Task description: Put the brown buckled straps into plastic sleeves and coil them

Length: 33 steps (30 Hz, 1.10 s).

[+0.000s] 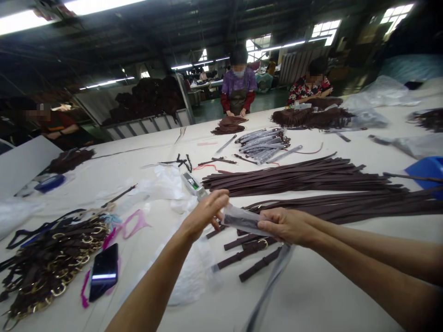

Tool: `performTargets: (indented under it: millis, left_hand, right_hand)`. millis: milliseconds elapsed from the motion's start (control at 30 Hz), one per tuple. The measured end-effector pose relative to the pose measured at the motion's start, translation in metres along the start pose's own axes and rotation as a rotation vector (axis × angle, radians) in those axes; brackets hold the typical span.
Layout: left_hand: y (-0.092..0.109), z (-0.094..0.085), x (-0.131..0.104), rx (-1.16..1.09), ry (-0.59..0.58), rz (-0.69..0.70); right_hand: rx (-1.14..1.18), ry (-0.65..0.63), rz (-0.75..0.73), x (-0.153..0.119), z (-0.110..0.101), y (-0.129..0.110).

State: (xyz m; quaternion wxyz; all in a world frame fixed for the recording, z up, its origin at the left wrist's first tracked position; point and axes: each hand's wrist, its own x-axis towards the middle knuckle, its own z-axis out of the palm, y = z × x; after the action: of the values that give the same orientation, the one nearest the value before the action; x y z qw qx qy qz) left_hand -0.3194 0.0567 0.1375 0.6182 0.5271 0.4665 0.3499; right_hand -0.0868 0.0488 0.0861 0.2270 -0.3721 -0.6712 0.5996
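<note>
My right hand (285, 226) is closed around a dark strap in a clear plastic sleeve (242, 219), whose long tail (268, 290) hangs down toward the table's near edge. At the sleeve's other end is my left hand (207, 212), its fingers bent and apart, with nothing visibly gripped; whether it touches the plastic I cannot tell. Just beyond the left fingers lies a grey device with a green part (192, 184). Under my hands are several brown belts (238, 258), one with a gold buckle. A second forearm (380, 251) runs beside my right one; whose it is I cannot tell.
Long brown straps (294, 177) lie across the white table (138, 152). Sleeved straps (263, 143) are piled behind them. Buckled straps (51, 258) and a phone (104, 272) lie at left, crumpled white plastic (187, 276) nearer me. A blue bin (427, 170) stands right. Co-workers (238, 87) work opposite.
</note>
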Motion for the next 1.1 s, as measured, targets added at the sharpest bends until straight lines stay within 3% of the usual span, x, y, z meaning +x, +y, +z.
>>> performTargets:
  millis: [67,133,367,500,567,667,767,833,933,1000,1100]
  left_hand:
    - [-0.001,0.001,-0.006,0.096,-0.271,-0.153]
    - [-0.003,0.0,-0.012,0.073,-0.428,-0.235]
    - [-0.005,-0.009,-0.028,-0.086,-0.583,-0.38]
    - [-0.006,-0.011,-0.047,-0.047,-0.51,-0.463]
    - [-0.003,-0.009,-0.062,-0.111,-0.464,-0.424]
    - [0.015,-0.004,-0.081,-0.28,-0.328,-0.217]
    - [0.047,0.001,-0.085,-0.374,-0.13,0.128]
    - [0.069,-0.002,-0.079,-0.314,0.009,0.331]
    - [0.097,-0.021,-0.069,-0.135,0.166,0.53]
    - [0.108,-0.043,-0.068,0.033,0.24,0.613]
    - [0.107,-0.077,-0.073,0.445,0.401,0.703]
  right_hand:
    - [-0.025,-0.009,-0.022,-0.003,-0.003,-0.002]
    - [-0.09,-0.008,-0.075,-0.005,-0.006,-0.004]
    - [-0.488,-0.158,-0.272,0.006,-0.003,-0.021]
    - [-0.531,-0.199,-0.34,0.015,0.001,-0.032]
    - [-0.539,-0.068,-0.403,0.022,0.003,-0.032]
    - [-0.452,0.225,-0.444,0.036,0.022,-0.029]
    - [-0.18,0.32,-0.394,0.052,0.069,-0.03]
    - [0.093,0.267,-0.313,0.059,0.108,-0.036]
    - [0.543,0.012,-0.1,0.059,0.147,-0.053]
    - [0.691,-0.117,0.004,0.053,0.147,-0.067]
    - [0.564,-0.037,-0.068,0.038,0.116,-0.093]
